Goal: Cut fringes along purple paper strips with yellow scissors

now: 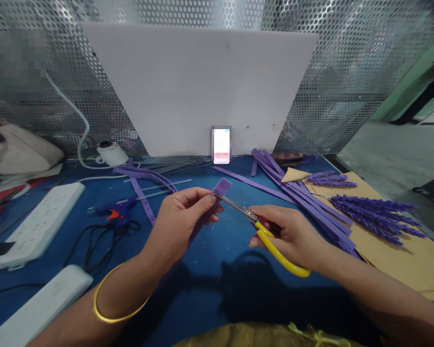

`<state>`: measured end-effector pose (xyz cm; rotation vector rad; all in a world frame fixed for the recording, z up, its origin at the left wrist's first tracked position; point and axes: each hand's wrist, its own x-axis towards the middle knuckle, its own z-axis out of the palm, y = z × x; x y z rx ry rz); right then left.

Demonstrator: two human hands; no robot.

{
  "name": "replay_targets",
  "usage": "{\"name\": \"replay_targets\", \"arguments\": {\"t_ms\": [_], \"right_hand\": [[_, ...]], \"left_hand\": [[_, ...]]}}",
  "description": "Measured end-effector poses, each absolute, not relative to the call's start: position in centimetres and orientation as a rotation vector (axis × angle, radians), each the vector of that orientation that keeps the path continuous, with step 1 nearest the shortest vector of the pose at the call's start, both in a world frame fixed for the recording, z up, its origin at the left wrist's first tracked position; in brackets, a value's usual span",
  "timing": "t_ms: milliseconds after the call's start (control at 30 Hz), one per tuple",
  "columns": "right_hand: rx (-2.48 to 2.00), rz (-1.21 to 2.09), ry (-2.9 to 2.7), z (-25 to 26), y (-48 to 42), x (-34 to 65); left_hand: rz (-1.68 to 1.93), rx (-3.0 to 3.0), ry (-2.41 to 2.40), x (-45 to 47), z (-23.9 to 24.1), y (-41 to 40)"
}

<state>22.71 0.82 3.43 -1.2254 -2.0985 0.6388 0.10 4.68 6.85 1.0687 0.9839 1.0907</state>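
My left hand [188, 212] pinches a folded purple strip [223, 186] between thumb and fingers, near the middle of the table. Fine parallel cuts show along the strip's upper end. Yellow-handled scissors [280, 253] are in my right hand [289, 231], fingers wrapped about the handles. Their blades point up and left and meet the strip right beside my left thumb. Whether the blades are parted at the tip is too small to tell. The rest of the strip hangs down behind my left hand, partly hidden.
Purple strips [307, 202] lie right of centre, beside purple lavender-like stems [372, 217] on tan paper [412, 260]. At left are a blue glue gun [121, 209] with a black cord, a white power strip [39, 224] and a white cup [112, 154]. A lit phone [222, 145] leans against a white board [202, 86].
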Motion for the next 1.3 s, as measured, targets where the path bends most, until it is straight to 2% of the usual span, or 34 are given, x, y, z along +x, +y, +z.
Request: {"name": "replay_targets", "arguments": {"t_ms": [267,633,900,1167,1300], "right_hand": [[-1.205,0.743,-2.078,3.44,0.72,22.64],[-1.173,1.207,-1.913,4.03,1.36,23.08],[-1.21,1.078,-1.969,4.21,1.35,23.22],[-1.199,1.145,-1.913,3.96,1.67,22.89],[-1.222,0.933,-1.988,3.56,1.53,22.84]], "left_hand": [[1.053,1.035,0.978,-0.22,6.56,4.76],[0.909,0.987,1.016,-0.69,7.19,5.39],[1.054,1.082,1.029,-0.32,7.04,5.25],[1.031,0.953,1.012,-0.06,6.42,5.45],[1.069,0.999,1.017,-0.02,6.39,5.17]]}}
